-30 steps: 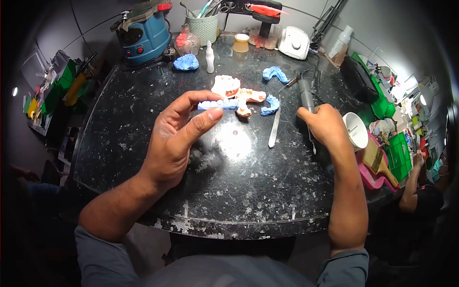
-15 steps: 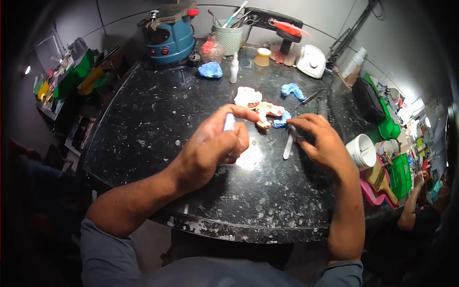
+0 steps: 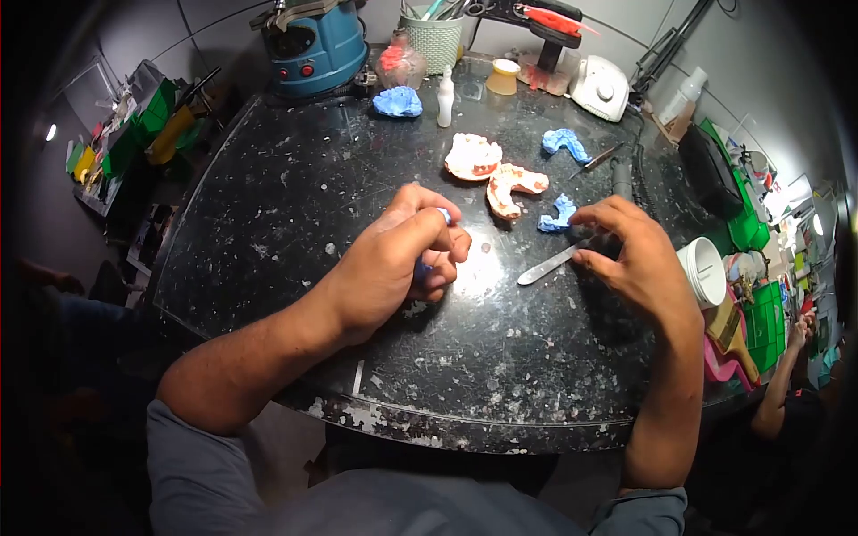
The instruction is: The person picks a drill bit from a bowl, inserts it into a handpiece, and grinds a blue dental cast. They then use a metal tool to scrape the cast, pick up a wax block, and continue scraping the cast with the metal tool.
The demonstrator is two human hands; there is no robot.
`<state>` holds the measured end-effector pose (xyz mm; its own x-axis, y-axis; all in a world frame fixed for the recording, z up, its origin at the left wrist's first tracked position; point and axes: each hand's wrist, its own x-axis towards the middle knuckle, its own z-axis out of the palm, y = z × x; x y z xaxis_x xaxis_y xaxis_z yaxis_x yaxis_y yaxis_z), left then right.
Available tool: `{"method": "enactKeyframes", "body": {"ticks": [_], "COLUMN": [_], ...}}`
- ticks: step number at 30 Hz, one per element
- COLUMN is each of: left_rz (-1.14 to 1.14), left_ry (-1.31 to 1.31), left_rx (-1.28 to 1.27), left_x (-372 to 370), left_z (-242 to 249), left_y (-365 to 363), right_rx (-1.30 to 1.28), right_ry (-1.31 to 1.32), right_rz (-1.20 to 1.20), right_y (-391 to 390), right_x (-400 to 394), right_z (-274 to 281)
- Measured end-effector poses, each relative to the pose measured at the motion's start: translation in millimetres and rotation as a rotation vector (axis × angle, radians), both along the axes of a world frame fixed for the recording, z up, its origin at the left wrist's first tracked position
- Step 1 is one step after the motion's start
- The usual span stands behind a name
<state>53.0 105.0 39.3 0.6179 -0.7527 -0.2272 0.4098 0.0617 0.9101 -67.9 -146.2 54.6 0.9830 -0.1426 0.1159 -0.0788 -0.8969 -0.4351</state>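
My left hand [image 3: 402,250] is closed around a small blue putty piece [image 3: 421,269], mostly hidden by the fingers. My right hand [image 3: 630,255] has its thumb and fingers around the handle end of a flat metal spatula [image 3: 543,268], whose pale blade points left just over the table. Beyond that hand's fingertips lies a curved blue putty piece [image 3: 559,214]. Two dental plaster models sit farther back: a fuller one [image 3: 469,159] with red markings and a horseshoe-shaped one [image 3: 509,189]. Another blue putty arch [image 3: 565,143] rests behind them.
A blue putty lump [image 3: 398,102], a white dropper bottle [image 3: 445,98], an amber jar [image 3: 503,77] and a blue machine [image 3: 313,54] stand at the back. A thin dark tool [image 3: 604,155] lies right. A white tub [image 3: 703,272] stands beside my right wrist. Another person's arm [image 3: 782,384] shows far right.
The spatula has turned, its blade swinging left, with my right hand at its handle. My left fingers have curled in around the blue piece. The view has shifted slightly.
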Motion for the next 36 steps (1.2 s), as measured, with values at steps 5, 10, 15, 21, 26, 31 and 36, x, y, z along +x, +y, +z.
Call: {"method": "enactKeyframes", "body": {"ticks": [5, 10, 15, 21, 26, 31, 36], "left_rz": [-0.065, 0.013, -0.042, -0.033, -0.006, -0.061, -0.116], "left_ry": [-0.158, -0.172, -0.423, -0.604, -0.648, -0.647, -0.618], "left_rx": [-0.095, -0.159, -0.070, -0.197, -0.180, -0.238, -0.297], "left_x": [5.4, 3.7, -3.1, -5.0, -10.8, -12.0, -12.8], "left_z": [-0.6, 1.4, 8.0, 4.9, 4.2, 6.7, 5.6], "left_y": [-5.3, -6.4, -2.2, 1.4, 1.2, 6.0, 6.7], "right_rx": [0.046, 0.012, 0.124, 0.287, 0.089, 0.507, 1.280], "right_ry": [-0.074, 0.011, 0.162, 0.167, 0.181, 0.205, -0.080], "right_rz": [-0.140, 0.021, 0.105, 0.142, 0.147, 0.147, 0.125], "right_y": [1.8, -9.3, 1.7, 12.4, 20.4, 11.7, 7.6], "right_x": [-0.9, -5.0, -2.9, -6.4, -6.5, -4.0, -1.4], "right_z": [2.4, -2.3, 3.9, -5.6, 2.3, -4.5, 11.9]}}
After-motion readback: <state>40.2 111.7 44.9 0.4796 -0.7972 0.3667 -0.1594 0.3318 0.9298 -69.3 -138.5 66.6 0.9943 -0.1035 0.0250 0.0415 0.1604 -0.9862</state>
